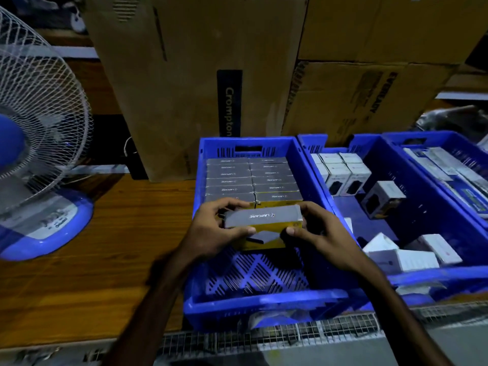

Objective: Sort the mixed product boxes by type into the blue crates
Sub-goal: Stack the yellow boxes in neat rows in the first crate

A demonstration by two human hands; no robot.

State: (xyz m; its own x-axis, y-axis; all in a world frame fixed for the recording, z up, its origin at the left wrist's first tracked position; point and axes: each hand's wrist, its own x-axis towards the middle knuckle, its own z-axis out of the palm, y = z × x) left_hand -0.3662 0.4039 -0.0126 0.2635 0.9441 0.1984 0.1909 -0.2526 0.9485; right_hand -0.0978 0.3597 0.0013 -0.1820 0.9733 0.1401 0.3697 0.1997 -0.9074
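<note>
Three blue crates (320, 294) sit side by side. The left one holds two columns of six grey boxes (253, 179). Above its bare near half, the left hand (219, 228) and right hand (314, 231) grip one grey-and-yellow Lapcare box (262, 225) by its ends, long axis left-right.

Rightmost crate (449, 143) cut off

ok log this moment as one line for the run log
step: placing | held: grey-yellow box by left hand and right hand | over: left blue crate | rows of matching boxes behind | state: not released
</note>
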